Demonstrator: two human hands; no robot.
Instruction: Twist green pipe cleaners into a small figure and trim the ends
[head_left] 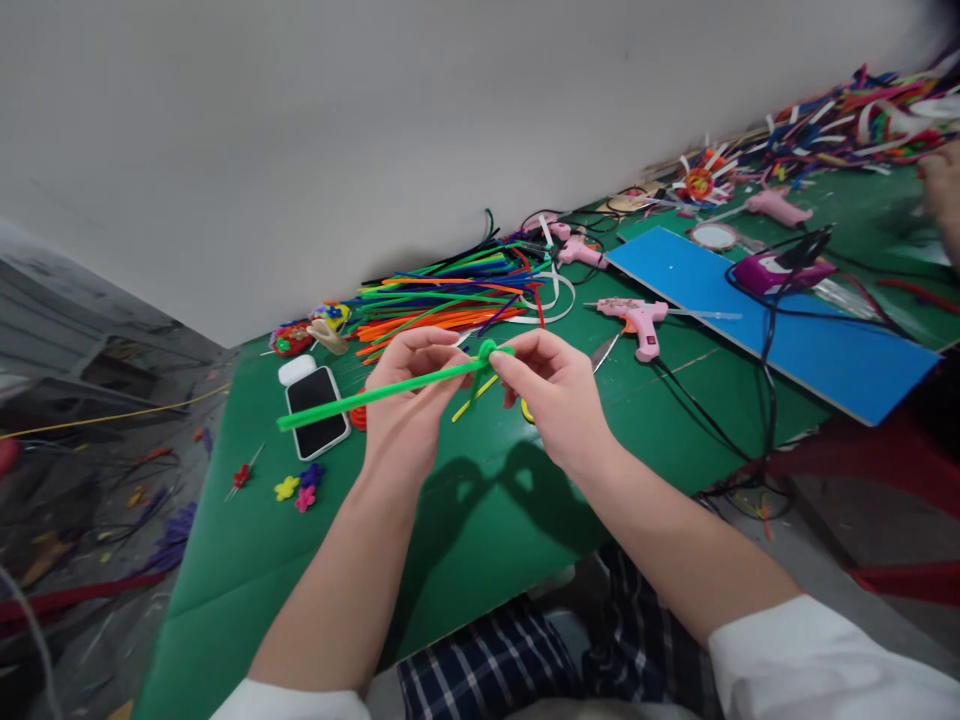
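Note:
A bright green pipe cleaner (375,393) is held up over the table between my two hands. Its long straight part points left past my left hand (416,385), whose thumb and fingers pinch it. At its right end the pipe cleaner bends into small loops, gripped by the thumb and forefinger of my right hand (551,385). Below the loops lies a short yellow-green piece (475,399). Behind my right hand shows a scissor blade (604,352); a yellow handle is partly hidden under the fingers.
Several loose pipe cleaners (450,300) are piled by the wall. A phone (319,412) and small fuzzy flowers (306,497) lie left. To the right are a pink glue gun (634,318) with its cord, a blue board (765,320) and another person's hand (943,195).

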